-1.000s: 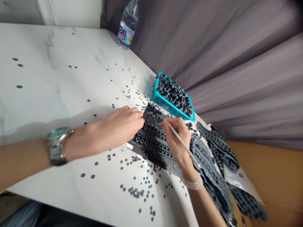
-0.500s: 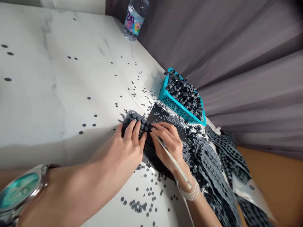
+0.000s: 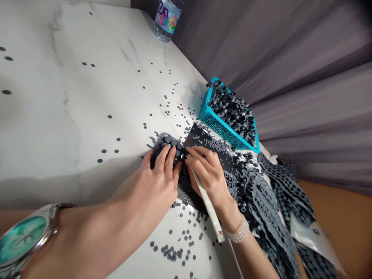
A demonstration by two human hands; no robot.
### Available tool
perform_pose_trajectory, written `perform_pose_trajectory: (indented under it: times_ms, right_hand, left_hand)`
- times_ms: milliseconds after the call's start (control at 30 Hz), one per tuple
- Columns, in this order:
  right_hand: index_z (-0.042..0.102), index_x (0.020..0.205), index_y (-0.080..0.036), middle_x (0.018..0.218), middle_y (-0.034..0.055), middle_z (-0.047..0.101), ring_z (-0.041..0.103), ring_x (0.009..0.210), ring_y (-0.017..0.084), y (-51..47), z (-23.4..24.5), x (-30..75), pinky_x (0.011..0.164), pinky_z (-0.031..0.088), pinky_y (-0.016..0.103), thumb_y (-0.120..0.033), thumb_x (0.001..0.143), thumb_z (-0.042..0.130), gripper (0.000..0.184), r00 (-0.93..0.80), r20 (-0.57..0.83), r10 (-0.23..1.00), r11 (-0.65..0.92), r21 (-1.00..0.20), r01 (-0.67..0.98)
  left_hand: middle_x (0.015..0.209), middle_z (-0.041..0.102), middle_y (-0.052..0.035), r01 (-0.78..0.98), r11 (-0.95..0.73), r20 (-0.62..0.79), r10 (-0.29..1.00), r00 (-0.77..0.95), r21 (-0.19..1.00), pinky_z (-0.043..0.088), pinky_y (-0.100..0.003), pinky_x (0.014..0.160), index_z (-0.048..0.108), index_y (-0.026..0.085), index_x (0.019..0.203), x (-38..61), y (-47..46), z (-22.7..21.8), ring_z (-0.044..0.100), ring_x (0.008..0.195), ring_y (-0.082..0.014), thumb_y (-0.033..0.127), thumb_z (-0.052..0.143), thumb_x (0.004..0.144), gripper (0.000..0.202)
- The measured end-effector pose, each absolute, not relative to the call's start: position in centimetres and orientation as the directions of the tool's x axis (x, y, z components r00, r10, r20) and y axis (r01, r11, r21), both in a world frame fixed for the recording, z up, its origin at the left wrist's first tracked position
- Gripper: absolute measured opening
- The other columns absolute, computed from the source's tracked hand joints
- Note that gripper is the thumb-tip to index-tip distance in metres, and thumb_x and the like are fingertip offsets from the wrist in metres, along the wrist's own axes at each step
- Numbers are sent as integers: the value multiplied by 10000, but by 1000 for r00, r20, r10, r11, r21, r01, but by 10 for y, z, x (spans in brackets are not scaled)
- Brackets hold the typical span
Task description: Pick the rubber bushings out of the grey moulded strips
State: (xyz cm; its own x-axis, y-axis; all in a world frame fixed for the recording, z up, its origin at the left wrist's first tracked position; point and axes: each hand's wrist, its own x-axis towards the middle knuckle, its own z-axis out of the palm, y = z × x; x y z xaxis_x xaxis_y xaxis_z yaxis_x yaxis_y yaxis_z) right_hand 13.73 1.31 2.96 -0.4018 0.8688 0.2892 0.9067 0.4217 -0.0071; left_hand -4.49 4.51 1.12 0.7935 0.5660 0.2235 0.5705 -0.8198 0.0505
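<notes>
the left hand (image 3: 157, 174), fingers spread flat, presses a black sheet studded with small grey rings (image 3: 171, 153) mid-frame on the white marble worktop (image 3: 72, 97); just beside it, the right hand (image 3: 207, 174) curls narrowly around a slim pale stick (image 3: 207, 205).

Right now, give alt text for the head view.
Left hand presses grey rings on a black sheet on a white marble table; the right hand holds a pale stick. A teal basket of dark tube pieces stands nearby.
</notes>
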Motion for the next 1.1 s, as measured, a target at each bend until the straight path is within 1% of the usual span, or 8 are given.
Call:
perform_pose_trajectory:
  times_ms: [133,267,333,367,500,633,867,1100]
  right_hand:
    - [579,1017,-194,1182,128,679,558,1146,254,19,28,142,892,493,431,-89,922,486,169,-369,318,874,400,-39,916]
    - [601,945,-213,1082,108,686,618,1040,213,26,28,154,864,531,385,-128,923,499,135,-91,484,870,181,-143,973]
    - [613,915,-225,1066,99,688,640,1012,210,25,29,158,836,545,381,-160,918,517,115,23,513,858,82,-182,980]
    - [615,913,-228,1089,98,688,640,1030,218,23,29,159,843,544,396,-168,912,531,103,30,508,861,73,-183,980]
    - [606,940,-238,1169,87,689,586,1150,257,9,30,148,900,504,463,-113,877,570,145,-112,461,880,202,-152,968]
    - [592,998,-237,1133,70,714,591,1137,243,-1,29,132,885,488,429,-60,858,581,226,-248,416,875,336,-152,930]
    - [583,1025,-210,1173,82,706,563,1195,239,-1,28,132,887,466,406,-65,873,573,210,-335,368,867,402,-119,908]
    - [574,1055,-194,1198,114,679,523,1249,222,8,34,134,900,487,382,-82,934,483,188,-463,270,844,474,24,880]
  left_hand:
    - [1367,505,-303,576,-815,204,575,792,61,509,-559,929,643,57,1238,-44,44,10,513,1264,-427,234,695,760,512]
    - [1374,489,-319,573,-817,192,574,796,70,497,-573,931,622,60,1266,-44,44,10,523,1245,-446,200,720,739,554]
    - [1369,494,-322,573,-817,196,574,795,68,499,-576,923,614,64,1276,-44,44,10,530,1236,-449,195,723,738,565]
    - [1368,497,-319,572,-817,194,573,796,67,500,-575,921,615,68,1276,-44,44,9,532,1234,-447,200,723,741,562]
    - [1384,488,-314,559,-828,192,555,809,40,488,-572,936,603,64,1292,-47,44,8,512,1253,-449,259,741,737,604]
    - [1417,444,-325,541,-841,201,531,823,6,467,-560,969,567,32,1319,-49,43,7,481,1281,-451,337,748,734,683]
    - [1379,498,-303,588,-808,217,582,784,42,493,-554,935,619,40,1266,-44,41,11,520,1249,-436,235,673,783,523]
    - [1351,501,-335,560,-828,208,553,807,33,504,-551,923,614,-2,1254,-45,42,15,526,1240,-446,235,668,783,530]
